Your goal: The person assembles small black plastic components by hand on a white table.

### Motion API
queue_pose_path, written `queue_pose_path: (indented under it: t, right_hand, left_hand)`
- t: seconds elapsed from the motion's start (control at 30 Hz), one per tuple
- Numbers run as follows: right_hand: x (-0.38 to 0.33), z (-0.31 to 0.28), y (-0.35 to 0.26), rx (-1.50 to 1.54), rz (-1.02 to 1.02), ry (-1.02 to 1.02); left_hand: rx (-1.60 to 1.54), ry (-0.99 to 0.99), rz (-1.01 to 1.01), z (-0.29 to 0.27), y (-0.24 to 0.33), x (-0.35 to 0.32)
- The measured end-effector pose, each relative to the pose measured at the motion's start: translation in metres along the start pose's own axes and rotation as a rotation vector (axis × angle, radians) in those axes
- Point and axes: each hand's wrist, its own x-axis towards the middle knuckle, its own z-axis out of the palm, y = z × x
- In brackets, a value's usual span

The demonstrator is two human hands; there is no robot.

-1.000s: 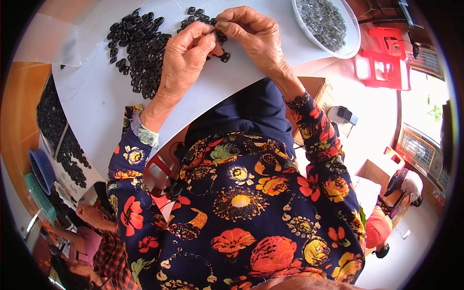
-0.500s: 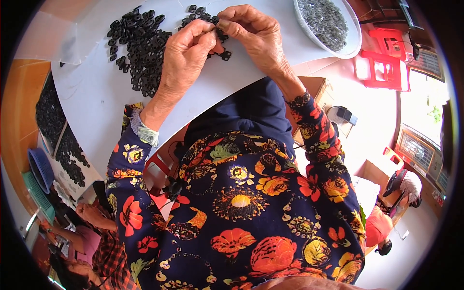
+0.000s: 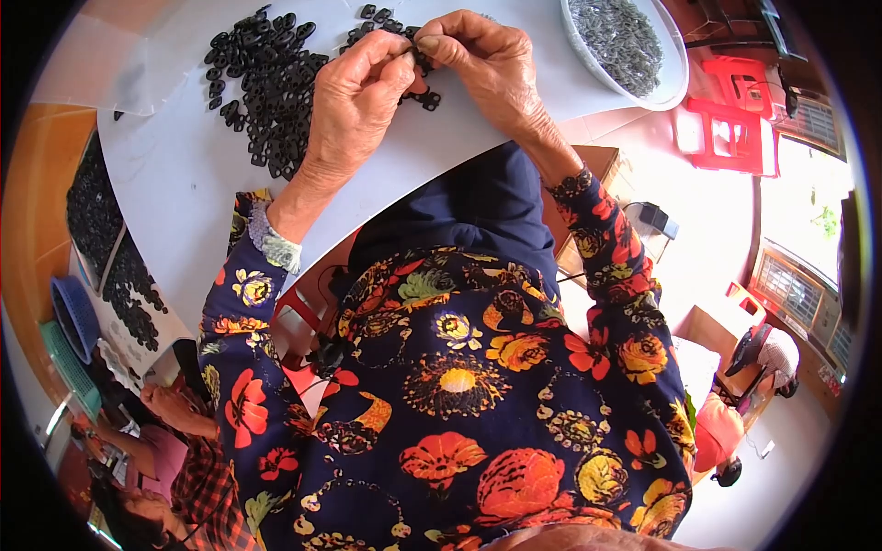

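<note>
Above the white table (image 3: 184, 174) my two hands meet, fingertips almost touching. My left hand (image 3: 358, 96) is closed in a pinch around a small black plastic part (image 3: 411, 57), mostly covered by the fingers. Thumb and forefinger of my right hand (image 3: 482, 69) press together at the same spot; whatever they pinch is too small to name. To the left of my left hand spreads a large heap of small black plastic parts (image 3: 266, 83) with holes in them. A smaller group of such parts (image 3: 375, 16) lies behind and beneath my hands.
A white round basin (image 3: 678, 69) of small clear-grey pieces stands at the right table edge. Red plastic stools (image 3: 730, 133) are on the floor beyond. At left, another table holds more black parts (image 3: 129, 294), near blue (image 3: 75, 317) and green baskets (image 3: 69, 367). Co-workers sit lower left and right.
Both hands stay nearly in place. The fingertips have shifted very slightly against each other, and the view has moved a little.
</note>
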Motion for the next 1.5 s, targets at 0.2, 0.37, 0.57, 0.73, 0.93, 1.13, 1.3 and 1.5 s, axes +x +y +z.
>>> queue_pose_path:
  t: [0.2,0.37,0.57,0.73,0.93,1.13,1.3,1.5]
  right_hand:
    - [0.002,0.002,-0.012,-0.217,0.003,-0.004]
    - [0.005,0.0,-0.014,-0.199,0.046,-0.06]
    - [0.004,-0.005,-0.006,-0.118,-0.024,-0.073]
    - [0.003,0.001,-0.011,-0.234,-0.002,-0.037]
    - [0.007,-0.003,-0.015,-0.078,0.124,-0.056]
    - [0.006,-0.004,-0.007,-0.105,0.017,-0.109]
    - [0.002,0.002,-0.007,-0.225,0.019,-0.051]
    - [0.0,0.003,-0.009,-0.145,0.046,-0.049]
  left_hand:
    - [-0.024,0.064,0.086,0.003,-0.002,0.002]
    - [-0.041,0.038,0.041,-0.001,-0.003,0.003]
    - [-0.133,0.004,-0.005,0.0,-0.006,0.004]
    - [-0.164,0.026,0.037,0.003,-0.01,0.002]
    - [-0.138,0.028,0.021,-0.001,-0.006,0.004]
    - [-0.192,0.028,0.006,0.0,-0.007,0.001]
    - [-0.213,0.043,0.048,0.004,-0.017,-0.001]
    - [-0.366,0.029,0.057,0.005,-0.018,-0.003]
